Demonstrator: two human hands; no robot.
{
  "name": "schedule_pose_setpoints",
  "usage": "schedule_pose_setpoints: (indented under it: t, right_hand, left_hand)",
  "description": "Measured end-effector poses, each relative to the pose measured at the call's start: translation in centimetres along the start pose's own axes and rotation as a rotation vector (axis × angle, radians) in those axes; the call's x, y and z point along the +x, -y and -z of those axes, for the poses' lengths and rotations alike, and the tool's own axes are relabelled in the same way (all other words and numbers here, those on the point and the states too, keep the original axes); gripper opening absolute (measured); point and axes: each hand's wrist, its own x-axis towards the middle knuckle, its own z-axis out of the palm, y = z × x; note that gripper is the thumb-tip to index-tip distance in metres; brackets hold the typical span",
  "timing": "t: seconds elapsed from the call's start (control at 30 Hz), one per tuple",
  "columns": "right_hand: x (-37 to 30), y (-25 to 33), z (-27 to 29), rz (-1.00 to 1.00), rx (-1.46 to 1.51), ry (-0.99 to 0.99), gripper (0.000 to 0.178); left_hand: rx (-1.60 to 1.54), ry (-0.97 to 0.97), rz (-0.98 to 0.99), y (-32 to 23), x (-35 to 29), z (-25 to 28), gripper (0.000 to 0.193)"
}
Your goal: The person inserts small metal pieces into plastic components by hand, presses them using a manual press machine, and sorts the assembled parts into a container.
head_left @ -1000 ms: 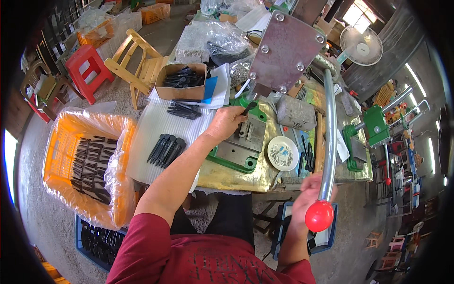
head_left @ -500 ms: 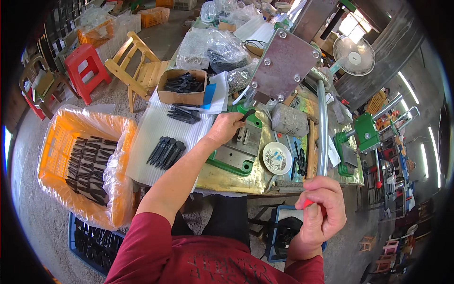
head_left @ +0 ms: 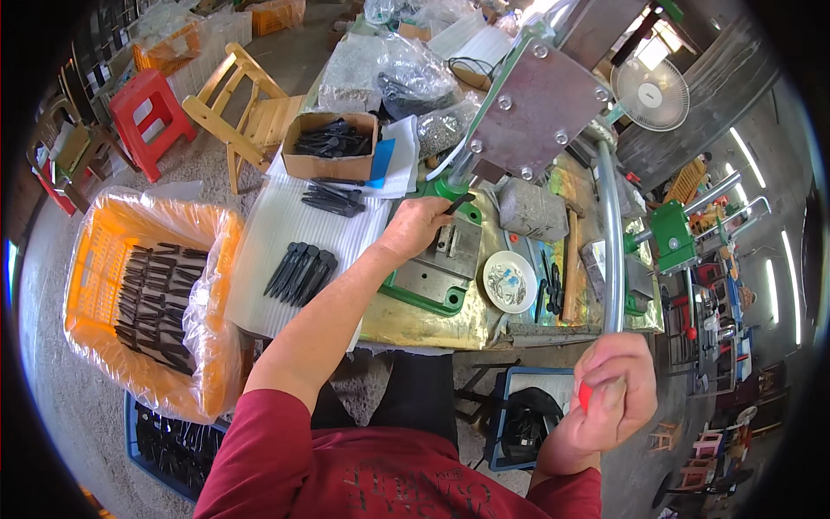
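My left hand (head_left: 417, 227) is closed on a slim black piece (head_left: 460, 203), holding it above the steel fixture (head_left: 445, 248) on the green base (head_left: 424, 298) of a hand press. Its fingertips hide part of the piece. Over the fixture stands the press's square bolted plate (head_left: 540, 108). My right hand (head_left: 616, 389) is wrapped round the red knob (head_left: 585, 395) at the end of the press's long metal lever (head_left: 611, 242). A row of black tapered pieces (head_left: 300, 273) lies on white foam sheet (head_left: 259, 298) left of my left forearm, with a smaller pile (head_left: 333, 199) farther back.
A cardboard box (head_left: 331, 162) of black pieces sits at the back left. Beside the table, a plastic-lined orange crate (head_left: 86, 272) holds rows of black tools. A white dish (head_left: 510, 282) of small parts, a stone block (head_left: 532, 210) and a wooden-handled hammer (head_left: 571, 268) lie right of the press.
My right hand and the lever have swung right and a little toward me. My left hand keeps its hold on the black piece, almost in place. The view has shifted slightly.
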Motion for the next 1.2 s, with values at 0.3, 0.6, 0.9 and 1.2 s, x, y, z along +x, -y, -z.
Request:
schedule_pose_setpoints:
  t: [0.3, 0.6, 0.9, 1.2]
  right_hand:
    - [-4.1, -11.6, -4.7, 0.395, -0.185, 0.174, 0.016]
    - [-3.5, -8.4, -3.0, 0.35, -0.185, 0.215, 0.014]
    - [0.9, 0.1, 0.6, 0.061, -0.037, 0.195, 0.012]
    - [1.1, -0.5, 0.6, 0.063, -0.04, 0.233, 0.013]
  left_hand:
    - [0.061, -0.093, -0.151, 0.4, 0.0, -0.3, 0.013]
    - [-0.002, -0.014, 0.01, -0.7, -0.3, -0.2, 0.011]
    - [-0.009, -0.003, 0.031, 0.2, -0.1, -0.4, 0.012]
    - [0.031, 0.013, 0.024, -0.3, -0.1, -0.1, 0.013]
